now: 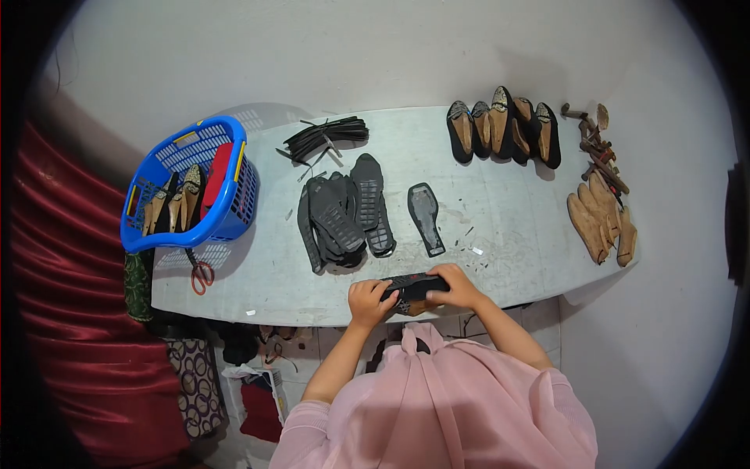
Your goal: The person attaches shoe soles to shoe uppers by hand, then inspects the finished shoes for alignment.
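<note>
At the table's front edge I hold a black shoe on its side, with a dark ridged sole facing away from me. A patch of tan wood, apparently a shoe last, shows at its lower side. My left hand grips one end and my right hand wraps round the other. Just beyond my hands lies a single dark sole with a greyish, smeared-looking middle. Left of it is a pile of black soles, several showing rows of ridges.
A blue basket holding shoes stands at left, near red-handled scissors. Black strips lie at the back. Black shoes on lasts stand back right, with wooden lasts and hand tools at the right edge.
</note>
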`<state>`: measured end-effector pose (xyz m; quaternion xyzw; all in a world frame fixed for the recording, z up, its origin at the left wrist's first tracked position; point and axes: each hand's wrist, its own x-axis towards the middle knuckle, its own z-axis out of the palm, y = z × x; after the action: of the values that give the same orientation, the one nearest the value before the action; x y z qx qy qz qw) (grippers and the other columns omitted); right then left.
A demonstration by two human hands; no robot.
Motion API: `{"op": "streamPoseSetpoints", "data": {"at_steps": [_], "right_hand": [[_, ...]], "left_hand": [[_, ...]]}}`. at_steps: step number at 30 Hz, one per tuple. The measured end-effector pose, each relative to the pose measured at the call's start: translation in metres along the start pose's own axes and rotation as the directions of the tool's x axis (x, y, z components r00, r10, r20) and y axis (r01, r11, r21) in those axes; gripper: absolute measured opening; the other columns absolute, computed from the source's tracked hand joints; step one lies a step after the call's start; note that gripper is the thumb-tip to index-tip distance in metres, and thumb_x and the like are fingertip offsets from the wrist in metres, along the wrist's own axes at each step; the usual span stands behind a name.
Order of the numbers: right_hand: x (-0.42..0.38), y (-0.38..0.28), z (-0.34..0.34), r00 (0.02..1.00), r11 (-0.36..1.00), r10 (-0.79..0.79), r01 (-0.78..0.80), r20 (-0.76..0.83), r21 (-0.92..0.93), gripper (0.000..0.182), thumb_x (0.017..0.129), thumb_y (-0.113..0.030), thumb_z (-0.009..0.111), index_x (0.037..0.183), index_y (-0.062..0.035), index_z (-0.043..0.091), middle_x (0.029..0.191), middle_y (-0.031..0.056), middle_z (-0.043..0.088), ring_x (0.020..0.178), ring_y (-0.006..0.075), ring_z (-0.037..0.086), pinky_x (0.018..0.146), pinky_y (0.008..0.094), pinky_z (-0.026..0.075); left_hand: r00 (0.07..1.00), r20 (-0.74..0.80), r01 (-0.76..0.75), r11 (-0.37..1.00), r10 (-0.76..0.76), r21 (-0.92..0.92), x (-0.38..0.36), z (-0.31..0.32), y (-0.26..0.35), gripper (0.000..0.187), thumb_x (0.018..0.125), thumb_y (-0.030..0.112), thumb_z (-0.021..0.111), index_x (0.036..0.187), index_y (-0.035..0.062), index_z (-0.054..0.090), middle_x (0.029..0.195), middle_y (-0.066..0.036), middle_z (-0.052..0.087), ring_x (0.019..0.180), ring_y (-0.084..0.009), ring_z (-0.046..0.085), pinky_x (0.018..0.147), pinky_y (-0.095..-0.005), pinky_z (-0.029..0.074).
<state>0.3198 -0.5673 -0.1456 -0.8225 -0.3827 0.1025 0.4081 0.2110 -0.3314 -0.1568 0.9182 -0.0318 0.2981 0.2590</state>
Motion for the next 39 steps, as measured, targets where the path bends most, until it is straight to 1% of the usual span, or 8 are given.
{"op": "streamPoseSetpoints", "data": {"at_steps": [4,11,19,27,30,33,36,39], "right_hand": [[0.008,0.017,0.028,0.930,0.944,0.328,-0.315,-0.169,0.100,0.031,0.081,-0.035,0.064,0.092,-0.0068,0.066,0.077,0.0102,0.064,0.077,0.0296,0.057,0.078,0.0382,0.042],[0.010,-0.005,0.048,0.745,0.968,0.226,-0.243,-0.627,0.061,0.017,0.076,-0.014,0.053,0.071,-0.0038,0.066,0.073,0.0132,0.064,0.076,0.0313,0.061,0.067,0.0404,0.047],[0.007,0.016,0.051,0.821,0.954,0.244,-0.299,-0.516,-0.024,0.018,0.075,-0.014,0.051,0.068,-0.0032,0.065,0.070,0.0161,0.062,0.068,0.0355,0.060,0.063,0.0441,0.047],[0.009,0.013,0.050,0.808,0.935,0.281,-0.351,-0.519,-0.041,0.019,0.074,-0.012,0.051,0.067,-0.0015,0.065,0.070,0.0175,0.063,0.066,0.0360,0.061,0.061,0.0425,0.048],[0.007,0.017,0.049,0.841,0.958,0.217,-0.281,-0.495,-0.058,0.015,0.075,-0.014,0.054,0.071,-0.0064,0.065,0.072,0.0129,0.063,0.067,0.0334,0.061,0.062,0.0417,0.048],[0.019,-0.022,0.015,0.782,0.799,-0.422,0.081,-0.459,-0.597,0.014,0.076,-0.022,0.061,0.076,-0.0088,0.066,0.073,0.0088,0.065,0.066,0.0305,0.061,0.062,0.0400,0.049],[0.015,-0.005,0.017,0.831,0.828,-0.483,0.330,-0.277,-0.452,0.023,0.076,-0.031,0.066,0.083,-0.0090,0.065,0.074,0.0066,0.064,0.065,0.0278,0.061,0.062,0.0391,0.048],[0.008,0.010,0.027,0.937,0.910,-0.294,0.215,-0.187,-0.355,0.030,0.074,-0.035,0.068,0.085,-0.0073,0.066,0.073,0.0075,0.064,0.065,0.0268,0.061,0.060,0.0385,0.047]], "left_hand": [[1.000,0.003,-0.022,1.000,0.022,-0.011,-0.006,-0.004,0.000,0.029,0.073,0.037,0.071,0.090,0.0130,0.070,0.083,-0.002,0.062,0.077,-0.0226,0.057,0.071,-0.0367,0.040],[0.999,0.047,0.022,0.998,-0.019,-0.052,-0.008,-0.011,0.003,0.027,0.075,0.033,0.069,0.094,0.0120,0.069,0.086,-0.004,0.062,0.082,-0.0245,0.057,0.076,-0.0385,0.040],[0.972,0.087,0.220,0.975,-0.218,-0.015,0.011,-0.004,0.005,0.019,0.077,0.027,0.065,0.072,0.0086,0.065,0.069,-0.007,0.057,0.065,-0.0282,0.056,0.063,-0.0399,0.040],[0.995,-0.062,0.081,0.996,-0.079,0.037,0.010,0.008,-0.006,0.010,0.071,0.015,0.058,0.063,0.0101,0.060,0.062,-0.008,0.051,0.057,-0.0296,0.052,0.055,-0.0408,0.040],[0.995,-0.066,0.083,0.996,-0.080,0.035,0.010,0.008,-0.005,0.009,0.070,0.016,0.057,0.063,0.0104,0.061,0.063,-0.008,0.052,0.058,-0.0296,0.053,0.056,-0.0409,0.041],[0.993,-0.064,0.100,0.994,-0.098,0.033,0.007,0.007,-0.003,0.010,0.071,0.017,0.057,0.064,0.0102,0.062,0.064,-0.008,0.053,0.059,-0.0295,0.053,0.058,-0.0405,0.042],[0.994,-0.048,0.102,0.995,-0.101,-0.001,0.003,0.006,-0.005,0.012,0.071,0.021,0.060,0.068,0.0101,0.063,0.067,-0.008,0.055,0.063,-0.0290,0.055,0.060,-0.0399,0.042],[0.998,-0.004,0.060,0.998,-0.060,-0.006,0.006,-0.001,-0.004,0.021,0.070,0.031,0.067,0.073,0.0102,0.064,0.071,-0.007,0.057,0.067,-0.0280,0.057,0.063,-0.0390,0.043]]}}
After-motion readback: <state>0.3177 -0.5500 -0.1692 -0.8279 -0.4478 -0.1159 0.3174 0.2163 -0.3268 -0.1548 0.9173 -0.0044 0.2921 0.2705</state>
